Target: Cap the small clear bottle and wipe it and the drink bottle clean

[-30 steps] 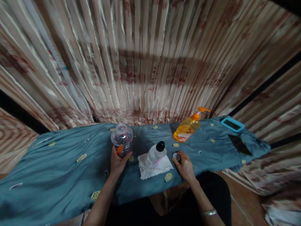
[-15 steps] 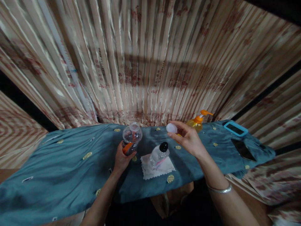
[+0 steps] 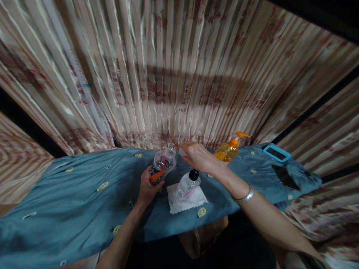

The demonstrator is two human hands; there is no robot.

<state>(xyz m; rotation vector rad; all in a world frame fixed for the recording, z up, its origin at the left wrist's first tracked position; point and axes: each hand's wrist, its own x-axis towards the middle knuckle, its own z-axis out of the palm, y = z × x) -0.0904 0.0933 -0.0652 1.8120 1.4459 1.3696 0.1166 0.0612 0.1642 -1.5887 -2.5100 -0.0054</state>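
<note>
1. The left hand (image 3: 147,186) is wrapped around the lower half of a clear jar (image 3: 162,165), tilting its open mouth to the right, above the blue cloth (image 3: 70,194) that covers the table.
2. The right hand (image 3: 198,157) pinches a small white cap (image 3: 182,151) in its fingertips, right at the jar's mouth; whether it already touches the rim is too blurred to tell.
3. It looks like the capping step: the cap has to sit square on the tilted mouth and then be turned while the left hand keeps the jar from spinning.
4. Just below the right wrist, a bottle (image 3: 188,183) with a black top stands on a white napkin (image 3: 186,200), close enough that a dropped forearm could knock it.
5. Farther right, an orange pump bottle (image 3: 228,149) lies partly behind the right hand.
6. Well apart at the right end of the cloth lie a phone in a blue case (image 3: 276,152) and a dark phone (image 3: 285,176). A striped curtain (image 3: 179,74) hangs behind.
</note>
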